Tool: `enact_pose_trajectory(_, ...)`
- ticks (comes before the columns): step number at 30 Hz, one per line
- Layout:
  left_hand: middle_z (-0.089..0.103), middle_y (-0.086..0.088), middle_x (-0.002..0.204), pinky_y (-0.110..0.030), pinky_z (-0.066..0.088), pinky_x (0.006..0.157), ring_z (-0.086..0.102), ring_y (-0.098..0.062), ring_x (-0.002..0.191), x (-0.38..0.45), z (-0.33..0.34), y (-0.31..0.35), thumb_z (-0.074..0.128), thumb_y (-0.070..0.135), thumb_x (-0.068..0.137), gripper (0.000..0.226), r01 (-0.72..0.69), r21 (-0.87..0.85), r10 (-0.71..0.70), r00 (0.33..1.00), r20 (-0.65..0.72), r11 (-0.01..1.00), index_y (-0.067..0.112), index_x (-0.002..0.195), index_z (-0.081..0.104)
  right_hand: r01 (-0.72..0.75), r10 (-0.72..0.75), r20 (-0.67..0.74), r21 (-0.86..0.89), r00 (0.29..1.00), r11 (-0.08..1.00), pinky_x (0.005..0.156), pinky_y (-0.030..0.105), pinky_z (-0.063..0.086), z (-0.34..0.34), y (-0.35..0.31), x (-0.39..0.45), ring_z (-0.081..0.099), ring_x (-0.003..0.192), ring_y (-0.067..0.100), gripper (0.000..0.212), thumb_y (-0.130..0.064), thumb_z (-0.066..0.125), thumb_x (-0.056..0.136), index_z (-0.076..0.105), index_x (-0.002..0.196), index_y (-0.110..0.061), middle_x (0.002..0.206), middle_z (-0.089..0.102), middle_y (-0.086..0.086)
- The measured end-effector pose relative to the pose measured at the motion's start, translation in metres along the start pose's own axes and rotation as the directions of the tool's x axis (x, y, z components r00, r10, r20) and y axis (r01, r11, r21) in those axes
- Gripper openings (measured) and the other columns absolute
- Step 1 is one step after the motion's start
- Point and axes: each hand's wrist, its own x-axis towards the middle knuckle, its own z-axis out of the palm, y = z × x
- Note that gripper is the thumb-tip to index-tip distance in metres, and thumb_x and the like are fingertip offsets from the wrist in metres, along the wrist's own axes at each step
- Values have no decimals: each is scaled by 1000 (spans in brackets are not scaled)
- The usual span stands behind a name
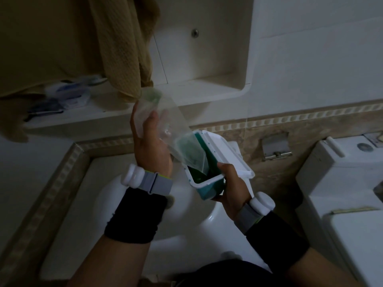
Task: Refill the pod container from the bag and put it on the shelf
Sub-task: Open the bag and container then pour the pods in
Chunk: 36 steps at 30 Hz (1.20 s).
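My left hand [149, 141] grips a clear plastic bag [163, 119], tipped so its mouth reaches down into the pod container [205, 187]. The container is a teal box with a white rim, and its white hinged lid [226, 154] stands open toward the right. My right hand [228, 187] holds the container from below and the side, above the sink. Green shapes show through the bag's lower end, inside the box. The white shelf [116, 112] runs along the wall behind, up and left of my hands.
A tan towel [124, 48] hangs over the shelf's middle. Small packets [68, 96] lie on the shelf's left part. A white sink [128, 214] is below my hands. A toilet cistern [342, 183] stands at the right, with a recessed wall niche [207, 59] above.
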Motion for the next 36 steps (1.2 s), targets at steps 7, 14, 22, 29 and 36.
enact_pose_trajectory(7, 57, -29, 138, -66, 47, 100, 57, -51, 123, -4, -7, -14, 64, -10, 76, 71, 88, 64, -94, 989, 114, 994, 3, 143, 47, 0, 0, -33, 3, 999, 1000, 78, 51, 59, -9, 1, 3, 63, 103, 26, 28, -26, 60, 91, 56, 117, -35, 116, 65, 5)
enact_pose_trajectory(14, 77, -2, 106, -35, 54, 72, 77, -22, 89, 4, -18, 7, 42, -4, 92, 33, 209, -84, -199, 973, 118, 974, 6, 117, 61, -1, 2, -52, 5, 999, 1000, 83, 58, 58, -11, -1, 7, 62, 108, 29, 50, -27, 61, 91, 47, 138, -28, 122, 63, 8)
enact_pose_trajectory(22, 54, -19, 143, -53, 48, 103, 53, -40, 133, 4, -20, 13, 34, -2, 96, 53, 228, -282, -203, 972, 117, 932, -1, 148, 38, -8, 9, -67, 13, 998, 1000, 62, 42, 60, -11, 1, 13, 64, 102, 24, 59, -34, 69, 78, 50, 133, -30, 117, 65, 3)
enact_pose_trajectory(29, 42, -32, 151, -65, 39, 109, 50, -46, 133, -8, -16, 1, 55, 0, 83, 69, 196, -167, -166, 970, 176, 966, 0, 150, 36, -15, 15, -48, 19, 999, 1000, 70, 46, 62, -12, 2, 16, 66, 103, 27, 32, -28, 64, 88, 57, 120, -33, 115, 68, 6)
enact_pose_trajectory(36, 63, -21, 134, -60, 48, 99, 61, -43, 121, -11, -14, -8, 70, 21, 82, 36, -71, -62, 84, 963, 256, 996, 30, 117, 71, -33, 35, -80, 22, 996, 999, 86, 57, 57, -14, 0, 20, 65, 104, 30, 43, -27, 64, 88, 54, 130, -22, 118, 67, 10)
